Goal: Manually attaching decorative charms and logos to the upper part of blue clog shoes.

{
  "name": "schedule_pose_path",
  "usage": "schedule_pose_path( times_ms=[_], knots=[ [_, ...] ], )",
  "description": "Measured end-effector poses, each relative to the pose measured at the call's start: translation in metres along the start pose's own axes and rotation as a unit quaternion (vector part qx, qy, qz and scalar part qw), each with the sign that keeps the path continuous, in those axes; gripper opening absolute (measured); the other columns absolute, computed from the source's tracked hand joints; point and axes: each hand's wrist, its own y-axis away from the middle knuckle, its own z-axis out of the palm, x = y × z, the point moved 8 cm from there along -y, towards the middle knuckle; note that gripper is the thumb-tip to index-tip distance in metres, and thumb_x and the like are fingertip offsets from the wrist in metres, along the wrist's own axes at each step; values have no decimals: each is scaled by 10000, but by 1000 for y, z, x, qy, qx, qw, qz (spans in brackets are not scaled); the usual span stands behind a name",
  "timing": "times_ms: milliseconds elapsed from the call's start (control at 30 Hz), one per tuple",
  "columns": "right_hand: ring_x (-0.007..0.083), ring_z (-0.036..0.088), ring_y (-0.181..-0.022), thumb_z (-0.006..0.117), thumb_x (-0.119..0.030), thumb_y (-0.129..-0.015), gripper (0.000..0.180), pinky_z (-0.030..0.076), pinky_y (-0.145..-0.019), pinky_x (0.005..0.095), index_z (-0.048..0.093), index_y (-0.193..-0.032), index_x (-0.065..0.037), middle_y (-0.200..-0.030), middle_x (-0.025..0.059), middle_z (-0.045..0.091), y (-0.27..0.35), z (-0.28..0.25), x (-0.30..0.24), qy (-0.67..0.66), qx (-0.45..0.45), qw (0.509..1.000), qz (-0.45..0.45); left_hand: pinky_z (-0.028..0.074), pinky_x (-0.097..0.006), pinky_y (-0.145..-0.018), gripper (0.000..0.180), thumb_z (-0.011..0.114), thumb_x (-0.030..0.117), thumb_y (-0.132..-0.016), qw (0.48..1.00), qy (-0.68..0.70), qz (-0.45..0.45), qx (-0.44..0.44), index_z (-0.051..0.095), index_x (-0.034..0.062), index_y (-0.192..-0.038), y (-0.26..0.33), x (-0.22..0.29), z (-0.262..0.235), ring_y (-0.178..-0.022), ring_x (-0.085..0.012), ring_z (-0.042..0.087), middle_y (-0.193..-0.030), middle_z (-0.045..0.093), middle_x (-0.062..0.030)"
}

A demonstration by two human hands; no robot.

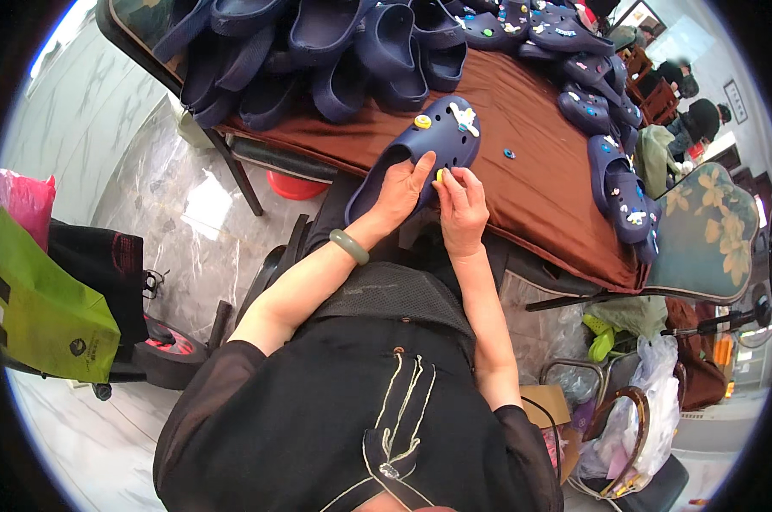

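My left hand point(400, 189) grips a navy blue clog point(429, 145) by its side, holding it over the edge of the brown-covered table point(522, 183). On the clog's top sit a yellow round charm point(423, 122) and a white charm point(464, 118). My right hand point(460, 203) pinches a small yellow charm point(440, 175) against the clog's upper. A pale green bangle point(348, 246) circles my left wrist.
A heap of plain navy clogs point(318, 51) fills the table's far left. Decorated clogs point(612, 128) line its right side, and a small blue charm point(509, 154) lies on the cloth. A green bag point(45, 307) stands at left, plastic bags point(633, 410) at lower right. Other people sit far right.
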Motion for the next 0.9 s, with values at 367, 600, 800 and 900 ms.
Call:
schedule_pose_path(
  times_ms=[367, 600, 800, 900],
  knots=[
    [231, 591, -896, 658, -112, -744, 271, 518, -705, 304, 614, -995, -20, -964, 79, 570, -12, 13, -25, 188, -136, 971, -54, 454, -277, -620, 352, 553, 348, -916, 992, -91, 75, 52, 628, 4, -934, 7, 9, -4, -671, -115, 547, -749, 636, -106],
    [284, 542, -996, 591, -75, -738, 330, 478, -782, 377, 588, -1060, 0, -1059, 127, 547, -11, 18, -26, 192, -187, 962, -56, 459, -280, -640, 354, 585, 346, -896, 984, -161, 63, 47, 631, -3, -927, 3, 14, -2, -711, -121, 592, -770, 647, -115],
    [245, 625, -728, 614, -145, -844, 165, 491, -684, 323, 650, -805, 11, -776, 134, 625, -21, 2, 59, -212, -152, 933, 247, 459, -237, -735, 292, 653, 256, -860, 996, -63, -26, -55, 652, -8, -986, 1, 8, 4, -814, -77, 563, -889, 646, 0],
    [334, 590, -892, 558, -207, -888, 212, 475, -772, 415, 633, -959, -21, -934, 185, 609, -27, -10, 142, 45, -105, 978, 177, 452, -242, -764, 292, 649, 239, -861, 995, -57, -29, -72, 641, -10, -1013, 0, 11, 8, -844, -76, 559, -927, 641, -9]
  ],
)
